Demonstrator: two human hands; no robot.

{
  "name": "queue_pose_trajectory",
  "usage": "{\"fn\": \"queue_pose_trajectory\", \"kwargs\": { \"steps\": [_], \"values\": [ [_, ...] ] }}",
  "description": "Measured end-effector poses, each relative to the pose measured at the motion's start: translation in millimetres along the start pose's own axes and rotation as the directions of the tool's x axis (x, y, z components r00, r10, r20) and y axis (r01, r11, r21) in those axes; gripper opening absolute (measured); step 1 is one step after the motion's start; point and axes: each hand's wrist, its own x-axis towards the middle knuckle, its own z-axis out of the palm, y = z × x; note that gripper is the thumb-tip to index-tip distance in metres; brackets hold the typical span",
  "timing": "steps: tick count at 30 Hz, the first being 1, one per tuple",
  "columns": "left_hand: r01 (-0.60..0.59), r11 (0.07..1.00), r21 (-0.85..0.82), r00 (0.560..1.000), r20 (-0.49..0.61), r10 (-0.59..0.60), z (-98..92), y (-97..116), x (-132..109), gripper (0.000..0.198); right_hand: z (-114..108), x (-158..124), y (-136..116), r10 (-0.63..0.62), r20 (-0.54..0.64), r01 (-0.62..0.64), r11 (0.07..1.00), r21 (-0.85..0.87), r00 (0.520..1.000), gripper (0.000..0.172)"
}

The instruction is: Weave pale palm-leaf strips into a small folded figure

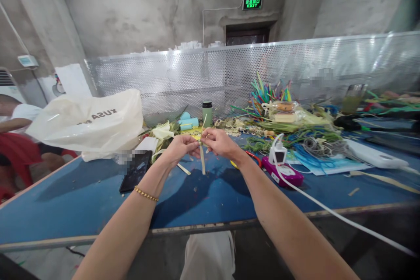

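Observation:
My left hand (184, 148) and my right hand (217, 141) meet above the middle of the blue table (98, 210). Both are closed in a pinch around a narrow, pale strip of dried plant husk (202, 162). Its lower end hangs free below my fingers, and a thin tip sticks up above them. Exactly how it is folded or knotted between the fingertips is hidden. Another short pale strip (183, 169) lies just below my left hand. Behind that hand sits a heap of pale husks (163, 131).
At left are a black phone (136, 171) and a large white plastic bag (95, 118). A green bottle (207, 113) stands behind my hands. A purple power socket (282, 172) with a white cable, several coloured cords and husk bundles (272, 100) are at right. Someone sits far left.

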Motion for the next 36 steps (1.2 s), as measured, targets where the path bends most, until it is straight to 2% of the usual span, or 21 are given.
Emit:
{"fn": "queue_pose_trajectory", "kwargs": {
  "steps": [5,10,15,20,29,36],
  "values": [
    [-0.015,1.0,-0.007,0.996,-0.088,0.014,4.3,3.3,-0.8,0.019,2.8,-3.2,-8.3,0.041,0.044,-0.043,0.998,0.049,0.998,0.009],
    [-0.071,0.996,0.057,0.99,-0.117,0.077,10.8,10.4,-3.6,0.013,4.5,-2.4,-4.4,0.012,0.055,-0.016,0.997,0.074,0.998,0.01],
    [-0.159,0.981,0.11,0.979,-0.11,0.171,13.6,12.8,-4.5,0.012,4.7,-2.6,-5.2,-0.017,0.036,0.016,0.999,0.035,0.999,0.008],
    [-0.194,0.976,0.1,0.975,-0.086,0.203,13.2,11.7,-3.9,0.01,3.8,-7.9,-16.9,-0.037,0.004,0.037,0.999,0.013,0.999,0.008],
    [-0.25,0.967,0.057,0.964,-0.074,0.254,13.0,16.4,-5.7,0.012,0.8,-6.7,-13.8,-0.075,-0.008,0.076,0.99,0.117,0.997,0.01],
    [-0.229,0.972,0.045,0.969,-0.087,0.233,11.6,15.9,-5.4,0.014,-1.2,-7.3,-15.0,-0.081,0.003,0.08,0.981,0.177,0.997,0.01]
  ]
}}
